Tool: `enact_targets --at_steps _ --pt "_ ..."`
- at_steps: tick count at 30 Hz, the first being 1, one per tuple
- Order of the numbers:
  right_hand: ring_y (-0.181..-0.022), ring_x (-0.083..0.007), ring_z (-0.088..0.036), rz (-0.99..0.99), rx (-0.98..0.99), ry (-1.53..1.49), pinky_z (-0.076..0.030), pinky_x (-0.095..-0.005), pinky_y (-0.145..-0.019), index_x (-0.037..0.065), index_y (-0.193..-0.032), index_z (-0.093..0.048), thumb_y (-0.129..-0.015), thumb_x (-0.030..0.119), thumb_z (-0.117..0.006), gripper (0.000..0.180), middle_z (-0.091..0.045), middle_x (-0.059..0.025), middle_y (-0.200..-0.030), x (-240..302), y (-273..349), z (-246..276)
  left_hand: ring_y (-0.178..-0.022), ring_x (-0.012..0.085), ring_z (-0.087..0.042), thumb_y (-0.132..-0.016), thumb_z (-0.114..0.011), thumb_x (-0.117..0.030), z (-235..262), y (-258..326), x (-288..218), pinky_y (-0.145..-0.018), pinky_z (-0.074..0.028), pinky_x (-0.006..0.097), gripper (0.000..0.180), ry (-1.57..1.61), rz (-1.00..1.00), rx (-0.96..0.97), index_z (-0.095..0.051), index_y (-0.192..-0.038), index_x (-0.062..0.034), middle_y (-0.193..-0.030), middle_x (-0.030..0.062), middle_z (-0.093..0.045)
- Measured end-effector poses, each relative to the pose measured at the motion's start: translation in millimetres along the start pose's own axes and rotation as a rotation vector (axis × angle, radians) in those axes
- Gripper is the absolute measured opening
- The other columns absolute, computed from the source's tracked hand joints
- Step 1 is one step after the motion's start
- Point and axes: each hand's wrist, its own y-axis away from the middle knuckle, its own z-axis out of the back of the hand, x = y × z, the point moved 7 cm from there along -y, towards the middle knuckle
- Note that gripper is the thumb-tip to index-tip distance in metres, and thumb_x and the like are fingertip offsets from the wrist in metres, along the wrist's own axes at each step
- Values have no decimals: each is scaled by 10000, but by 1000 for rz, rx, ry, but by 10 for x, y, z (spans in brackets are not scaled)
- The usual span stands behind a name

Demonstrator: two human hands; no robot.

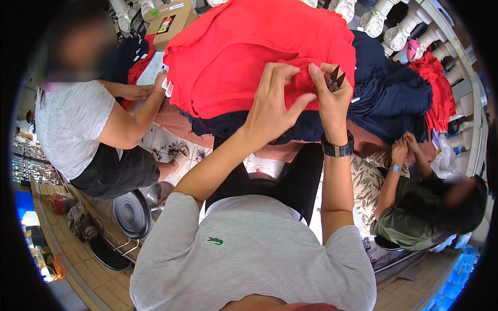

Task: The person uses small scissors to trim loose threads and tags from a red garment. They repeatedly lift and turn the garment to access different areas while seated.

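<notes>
One red garment lies heaped over navy cloth, the left hand against it with fingers loosely parted, the right hand closed around black thread snips, seemingly checking a fold, where any cut would call for taut fabric.

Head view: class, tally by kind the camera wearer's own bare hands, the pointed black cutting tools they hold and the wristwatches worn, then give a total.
Bare hands, left hand and right hand: 2
Small black pointed-blade snips: 1
Black-strapped wristwatch: 1
Total: 4
</notes>
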Motion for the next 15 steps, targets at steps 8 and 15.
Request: enact_targets --at_steps 8,15 --pt "-739 -40 -532 -23 -92 80 -436 -203 -677 1 -970 -688 -920 172 -791 206 -652 22 -821 -33 11 56 -799 171 -688 -924 -674 35 -102 -144 587 -737 -569 287 59 143 140 184 -618 -942 37 -925 101 -675" --pt "-718 -58 -478 134 -294 187 -400 -241 -629 -10 -889 -596 -1055 201 -595 268 -599 -21 -770 276 351 3 -936 142 -664 -1005 -597 -9 -96 -125 698 -887 -544 297 43 340 313 338 -584 -989 29 -1053 112 -684"
